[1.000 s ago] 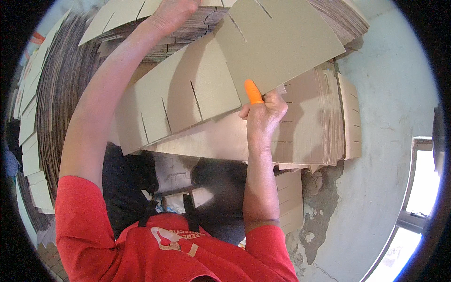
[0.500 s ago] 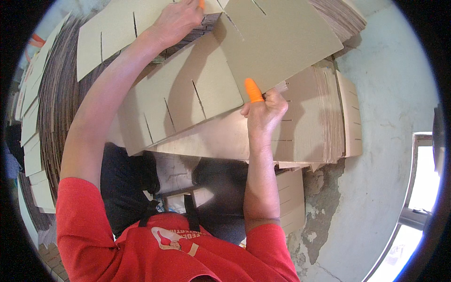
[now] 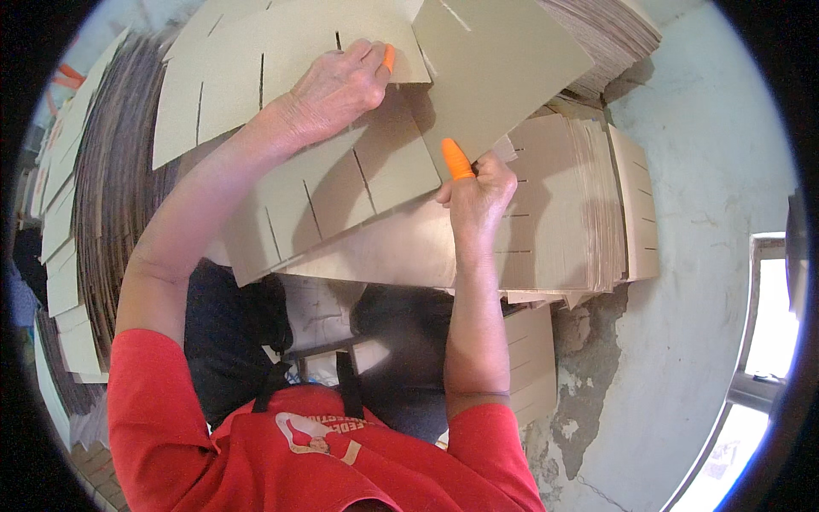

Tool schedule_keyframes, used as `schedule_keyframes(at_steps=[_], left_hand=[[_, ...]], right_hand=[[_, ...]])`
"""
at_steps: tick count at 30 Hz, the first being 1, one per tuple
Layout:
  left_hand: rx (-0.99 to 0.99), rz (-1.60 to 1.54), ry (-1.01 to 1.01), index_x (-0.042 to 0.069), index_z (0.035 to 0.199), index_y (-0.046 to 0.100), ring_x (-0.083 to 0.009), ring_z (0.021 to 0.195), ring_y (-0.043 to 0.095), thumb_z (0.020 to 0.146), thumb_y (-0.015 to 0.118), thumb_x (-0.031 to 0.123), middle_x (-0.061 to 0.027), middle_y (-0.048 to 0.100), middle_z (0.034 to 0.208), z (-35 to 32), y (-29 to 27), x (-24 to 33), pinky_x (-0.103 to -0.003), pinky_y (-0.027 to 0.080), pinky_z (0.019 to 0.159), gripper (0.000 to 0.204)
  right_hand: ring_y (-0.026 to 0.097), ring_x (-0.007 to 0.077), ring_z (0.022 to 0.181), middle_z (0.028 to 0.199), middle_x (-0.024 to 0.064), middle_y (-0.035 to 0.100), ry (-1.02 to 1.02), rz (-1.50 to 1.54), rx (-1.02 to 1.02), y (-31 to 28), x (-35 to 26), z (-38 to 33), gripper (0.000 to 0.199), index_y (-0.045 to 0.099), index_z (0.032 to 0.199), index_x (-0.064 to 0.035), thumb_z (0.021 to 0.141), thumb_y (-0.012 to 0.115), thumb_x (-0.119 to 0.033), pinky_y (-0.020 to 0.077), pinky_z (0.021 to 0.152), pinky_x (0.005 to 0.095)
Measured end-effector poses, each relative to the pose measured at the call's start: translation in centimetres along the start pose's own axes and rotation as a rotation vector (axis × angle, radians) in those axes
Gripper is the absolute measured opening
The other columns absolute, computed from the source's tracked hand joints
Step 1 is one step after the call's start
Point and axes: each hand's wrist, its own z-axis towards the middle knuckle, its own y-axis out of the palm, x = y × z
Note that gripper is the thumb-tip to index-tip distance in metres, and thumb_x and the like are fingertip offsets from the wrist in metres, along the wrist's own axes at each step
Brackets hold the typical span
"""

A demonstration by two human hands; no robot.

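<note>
My left hand (image 3: pixel 341 92), an orange cover on one fingertip, is closed on the near edge of a pale slotted cardboard sheet (image 3: pixel 230 72). My right hand (image 3: pixel 482 189) has an orange cover on its thumb, which lies over the near corner of a plain grey-brown cardboard sheet (image 3: pixel 503 72); its fingers curl beneath. That sheet slants away to the upper right and meets the slotted sheet at its left. Below both hands lies another slotted cardboard sheet (image 3: pixel 333 200), tilted and partly in my left arm's shadow. What lies under my right fingers is hidden.
A tall stack of cardboard sheets (image 3: pixel 119 154) stands at the left. To the right, a stack of slotted cardboard (image 3: pixel 554 205) sits near a peeling wall (image 3: pixel 682 171). Another cardboard stack (image 3: pixel 610 38) is at the upper right. A bright window (image 3: pixel 768 316) shows far right.
My left hand has come nearer to me and slightly right, bringing the slotted sheet with it over the lower one. The plain sheet has shifted slightly left; my right hand has barely moved.
</note>
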Motion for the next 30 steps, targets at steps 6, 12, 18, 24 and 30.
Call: schedule_keyframes(at_steps=[6, 12, 18, 24, 30], left_hand=[[-0.13, -0.108, -0.183, -0.007, 0.112, 0.058, -0.0207, 0.092, 0.061, 0.075, 0.062, 0.007, -0.0132, 0.061, 0.107, 0.9, -0.6, -0.3, -0.031, 0.057, 0.069, 0.04], [-0.072, -0.051, -0.032, -0.007, 0.111, 0.059, -0.0227, 0.094, 0.061, 0.076, 0.061, 0.008, -0.0153, 0.061, 0.107, 0.5, -2.6, 2.2, -0.03, 0.057, 0.069, 0.038], [-0.104, -0.078, 0.071, -0.009, 0.105, 0.062, -0.0241, 0.095, 0.06, 0.073, 0.063, 0.008, -0.0197, 0.061, 0.109, -1.0, -3.3, 4.6, -0.029, 0.057, 0.065, 0.036], [0.027, -0.448, -0.109, -0.006, 0.109, 0.063, -0.0257, 0.091, 0.059, 0.074, 0.072, 0.021, -0.0176, 0.064, 0.103, -4.5, -5.5, 10.6, -0.034, 0.056, 0.066, 0.045], [0.3, -0.335, -0.431, 0.0, 0.124, 0.057, -0.0307, 0.104, 0.058, 0.077, 0.078, 0.026, -0.0131, 0.064, 0.115, -1.3, -0.4, -0.5, -0.042, 0.05, 0.087, 0.058]], right_hand=[[0.061, 0.0351, 0.052, 0.059, 0.024, 0.058, 0.113, 0.078, -0.014, 0.1, -1.0, 0.3, 0.012, 0.056, 0.065, 0.0053, 0.065, 0.065, 0.013, 0.0446, 0.049, 0.0426], [0.064, 0.0272, 0.055, 0.063, 0.0209, 0.063, 0.222, 0.019, -0.148, -1.4, -1.4, 0.6, 0.01, 0.062, 0.076, 0.0036, 0.072, 0.07, 0.008, 0.0468, 0.052, 0.0381], [0.062, 0.0222, 0.058, 0.069, 0.0175, 0.064, 0.021, -0.019, 0.095, -2.6, -3.8, 1.1, 0.027, 0.062, 0.09, 0.0027, 0.066, 0.074, 0.006, 0.0489, 0.056, 0.0336], [0.058, 0.021, 0.055, 0.065, 0.0171, 0.061, 0.123, 0.086, 0.097, -1.5, -1.9, 0.2, 0.026, 0.06, 0.084, 0.0033, 0.06, 0.065, 0.013, 0.0471, 0.054, 0.0335], [0.057, 0.019, 0.055, 0.062, 0.0149, 0.058, 0.157, 0.084, 0.077, -1.6, -2.0, 0.0, 0.022, 0.056, 0.078, 0.0028, 0.06, 0.062, 0.014, 0.0462, 0.053, 0.0333]])
